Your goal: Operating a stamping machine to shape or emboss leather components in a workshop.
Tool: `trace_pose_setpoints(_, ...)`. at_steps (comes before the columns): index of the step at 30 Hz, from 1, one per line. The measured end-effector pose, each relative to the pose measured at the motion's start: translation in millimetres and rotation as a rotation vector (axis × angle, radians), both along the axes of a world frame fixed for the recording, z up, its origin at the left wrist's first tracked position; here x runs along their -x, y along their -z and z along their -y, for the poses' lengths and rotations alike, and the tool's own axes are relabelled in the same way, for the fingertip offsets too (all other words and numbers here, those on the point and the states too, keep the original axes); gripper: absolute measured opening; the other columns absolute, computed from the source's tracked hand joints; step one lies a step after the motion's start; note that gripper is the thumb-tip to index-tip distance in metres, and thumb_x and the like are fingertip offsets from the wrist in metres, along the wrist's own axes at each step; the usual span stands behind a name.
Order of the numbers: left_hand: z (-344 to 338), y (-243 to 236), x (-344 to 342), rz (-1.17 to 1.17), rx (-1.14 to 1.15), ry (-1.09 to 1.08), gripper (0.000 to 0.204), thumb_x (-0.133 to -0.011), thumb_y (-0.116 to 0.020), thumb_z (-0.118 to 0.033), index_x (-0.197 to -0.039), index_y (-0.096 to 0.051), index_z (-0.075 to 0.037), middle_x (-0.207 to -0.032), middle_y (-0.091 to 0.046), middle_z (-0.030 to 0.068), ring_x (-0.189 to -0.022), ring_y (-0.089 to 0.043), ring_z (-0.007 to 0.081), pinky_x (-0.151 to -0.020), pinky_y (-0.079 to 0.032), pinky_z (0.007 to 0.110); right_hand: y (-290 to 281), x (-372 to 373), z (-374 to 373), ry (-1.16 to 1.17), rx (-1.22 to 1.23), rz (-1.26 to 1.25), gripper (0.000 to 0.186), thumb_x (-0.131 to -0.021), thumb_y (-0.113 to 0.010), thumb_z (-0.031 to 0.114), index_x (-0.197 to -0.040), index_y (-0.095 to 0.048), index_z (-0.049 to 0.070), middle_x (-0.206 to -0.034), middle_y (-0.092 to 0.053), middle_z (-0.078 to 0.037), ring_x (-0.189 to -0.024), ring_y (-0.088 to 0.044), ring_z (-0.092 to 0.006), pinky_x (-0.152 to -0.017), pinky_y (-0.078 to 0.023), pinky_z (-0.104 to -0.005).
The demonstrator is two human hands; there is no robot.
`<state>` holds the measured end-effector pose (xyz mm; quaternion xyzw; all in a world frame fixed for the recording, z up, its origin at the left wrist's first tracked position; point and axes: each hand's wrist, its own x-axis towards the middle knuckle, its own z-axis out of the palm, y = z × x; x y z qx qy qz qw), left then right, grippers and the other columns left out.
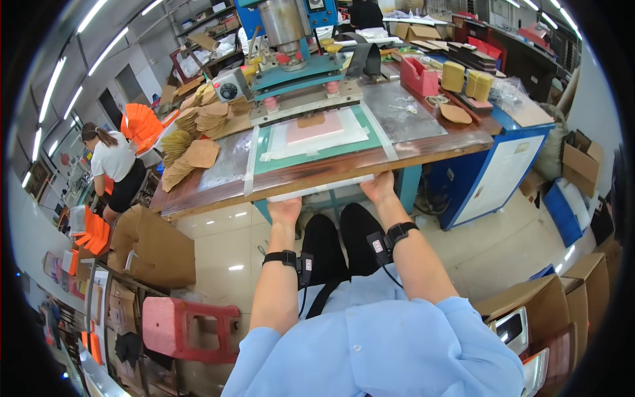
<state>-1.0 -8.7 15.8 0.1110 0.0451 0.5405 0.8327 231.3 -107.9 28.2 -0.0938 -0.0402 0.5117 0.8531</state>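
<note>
Both hands reach beneath the front edge of the wooden table (331,168), the left hand (286,209) at one end of a white bar (322,188), the right hand (378,188) at the other; with their fingers largely hidden, I cannot tell whether they grip it. On the tabletop, a pink sheet (316,131) lies over a green mat (270,147), before the press (294,81).

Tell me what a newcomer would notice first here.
Probably the blue press at top centre, with a pink sheet and green mat at its foot. Next, the bright orange pile at left, beside a seated person. Nearer, the left hand and right hand meet a white strip below the table's front edge.
</note>
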Motion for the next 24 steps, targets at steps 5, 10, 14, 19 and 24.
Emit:
trace_pose_setpoints(5, 1, -5, 2, -0.061, 0.046, -0.009, 0.042, -0.097, -0.029, -0.032, -0.125, -0.047, -0.007, -0.127, -0.052, 0.0093, -0.117, -0.05, 0.0263, -0.095, -0.043, 0.044, -2, 5, 2, 0.016, -0.007, -0.052, 0.043, -0.097, -0.029, 0.032, -0.131, -0.04, 0.007, -0.135, -0.043, -0.008, -0.123, -0.044, -0.0258, -0.102, -0.036, -0.042)
trace_pose_setpoints(10, -3, -4, 1, -0.074, 0.075, -0.024, 0.042, -0.097, -0.029, -0.032, -0.126, -0.047, -0.007, -0.128, -0.051, 0.0101, -0.118, -0.049, 0.0279, -0.096, -0.042, 0.046, -7, 5, 6, 0.003, -0.004, -0.038, 0.044, -0.097, -0.029, 0.032, -0.132, -0.039, 0.007, -0.137, -0.041, -0.008, -0.124, -0.041, -0.0264, -0.105, -0.032, -0.0432)
trace_pose_setpoints(14, -5, -1, -2, -0.096, 0.05, -0.021, 0.043, -0.096, -0.029, -0.032, -0.128, -0.046, -0.008, -0.13, -0.05, 0.0104, -0.12, -0.047, 0.0289, -0.098, -0.04, 0.047, 4, -3, 0, -0.013, -0.067, -0.038, 0.044, -0.097, -0.028, 0.031, -0.132, -0.039, 0.007, -0.139, -0.04, -0.008, -0.126, -0.038, -0.0269, -0.107, -0.028, -0.045)
trace_pose_setpoints(19, -4, -5, 1, -0.145, 0.028, -0.019, 0.042, -0.096, -0.029, -0.032, -0.127, -0.045, -0.008, -0.129, -0.049, 0.0104, -0.119, -0.047, 0.0286, -0.098, -0.041, 0.046, -1, 0, 0, -0.035, -0.024, -0.108, 0.043, -0.097, -0.031, 0.031, -0.133, -0.039, 0.008, -0.14, -0.037, -0.006, -0.127, -0.037, -0.0248, -0.107, -0.027, -0.0442)
trace_pose_setpoints(24, -14, 3, 1, -0.13, 0.013, 0.006, 0.041, -0.096, -0.029, -0.032, -0.126, -0.046, -0.01, -0.13, -0.049, 0.0096, -0.12, -0.047, 0.0284, -0.097, -0.041, 0.046, 16, -9, -12, -0.039, -0.077, -0.089, 0.046, -0.095, -0.035, 0.036, -0.133, -0.039, 0.011, -0.14, -0.039, -0.004, -0.127, -0.037, -0.0237, -0.108, -0.025, -0.0427)
